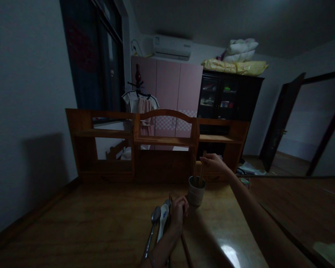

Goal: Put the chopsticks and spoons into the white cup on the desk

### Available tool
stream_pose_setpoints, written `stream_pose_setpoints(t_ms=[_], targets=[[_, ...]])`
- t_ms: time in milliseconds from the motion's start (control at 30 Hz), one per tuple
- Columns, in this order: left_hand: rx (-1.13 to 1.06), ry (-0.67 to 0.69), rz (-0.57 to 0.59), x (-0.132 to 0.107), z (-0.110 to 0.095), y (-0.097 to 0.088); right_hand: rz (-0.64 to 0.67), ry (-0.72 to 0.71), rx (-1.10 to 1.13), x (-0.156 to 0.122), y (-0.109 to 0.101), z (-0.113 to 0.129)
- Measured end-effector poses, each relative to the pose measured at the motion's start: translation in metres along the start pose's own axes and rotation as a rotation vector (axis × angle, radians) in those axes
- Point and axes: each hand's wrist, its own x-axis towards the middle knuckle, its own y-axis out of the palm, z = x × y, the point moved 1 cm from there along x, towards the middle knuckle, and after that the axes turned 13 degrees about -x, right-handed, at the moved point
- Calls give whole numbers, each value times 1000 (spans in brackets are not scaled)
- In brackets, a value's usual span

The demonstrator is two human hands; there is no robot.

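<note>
On the wooden tabletop (86, 223), at 9 o'clock from the left hand, a metal spoon (155, 216) lies with its bowl pointing away and its handle running back toward the person. Just beside it at 3 o'clock is a white spoon (164, 216), lying the same way. The left hand (179, 212) is next. Its grip is curled shut round a lower chopstick (185, 248), which sticks out behind the fist toward 5 o'clock. The dim light hides whether the two spoons are in that grip or only lie against it.

At 1 o'clock from the left hand, close by, a pale cup (197, 194) stands upright on the tabletop. An upright chopstick (202, 169) stands in it beside another. The right hand (214, 162) is above the cup at 1 o'clock, and its grip is pinched narrow on the top of the upright chopstick.

A wooden shelf unit (162, 140) stands along the far edge of the tabletop at 12 o'clock.
</note>
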Motion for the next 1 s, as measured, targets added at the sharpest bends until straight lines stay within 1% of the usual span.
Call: stream_pose_setpoints(t_ms=[133, 367, 733, 867, 1000], targets=[[-21, -7, -2, 1, 0, 0, -1, 0, 8, 3, 0, -5], [-33, -17, -16, 1, 1, 0, -13, 3, 12, 1, -3, -1], [-40, -9, 14, 1, 4, 1, 58, 40, 66, -9, 13, -4], [-21, 9, 4, 3, 8, 0, 76, 45, 104, -9, 16, -6], [10, 36, -9, 3, 10, -2, 92, 51, 141, -8, 21, -13]])
